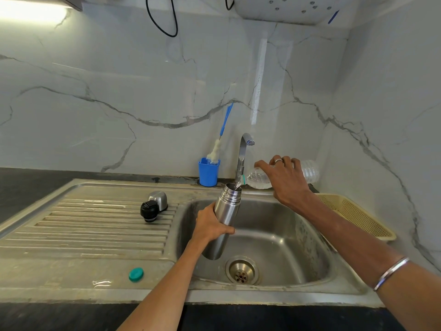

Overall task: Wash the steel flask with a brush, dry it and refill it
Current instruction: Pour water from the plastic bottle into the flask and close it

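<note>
Location: I am standing at a home kitchen sink. Evidence follows. I am looking down at a stainless steel sink (307,237) with a ribbed drainboard (95,225) on its left and a strainer drain (242,270) in the basin. A chrome tap (244,154) is rising behind the basin. The sink is sitting in a dark countertop (28,185). The walls are showing glossy white marble-look panels with grey veins (119,91). A blue cup (208,173) is holding a bottle brush (218,146) beside the tap. A cream plastic basket (358,216) is resting at the right. A white appliance (296,8) is hanging on the wall above.
</note>
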